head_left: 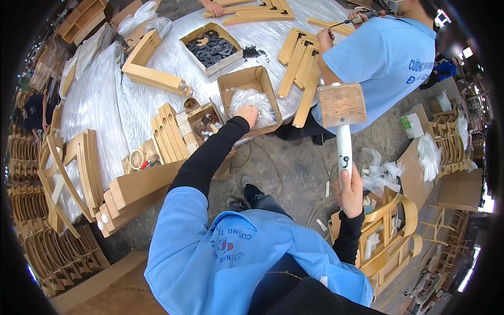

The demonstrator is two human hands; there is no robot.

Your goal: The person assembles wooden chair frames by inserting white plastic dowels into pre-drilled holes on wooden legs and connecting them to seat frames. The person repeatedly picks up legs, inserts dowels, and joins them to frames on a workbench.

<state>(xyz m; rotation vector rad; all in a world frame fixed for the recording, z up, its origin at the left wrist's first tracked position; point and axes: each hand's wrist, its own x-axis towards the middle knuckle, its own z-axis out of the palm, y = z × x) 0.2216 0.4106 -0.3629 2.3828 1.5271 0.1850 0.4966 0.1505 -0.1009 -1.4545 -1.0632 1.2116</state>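
Wooden mallet (342, 105) gripped in right hand (350, 193); left hand (249, 113) in carton (239, 80), worktop's (118, 107) near edge, fingers' state unclear. L-shaped frame (152, 75) already white-tipped; remainder uncertain.

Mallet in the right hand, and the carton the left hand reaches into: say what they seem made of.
Mallet head: apparently unpainted wood, given its brown grain.
Mallet handle: smooth, white, perhaps painted wood or plastic; no grain shows to settle it.
Carton: likely plain cardboard, judging by its thin, matte brown walls.
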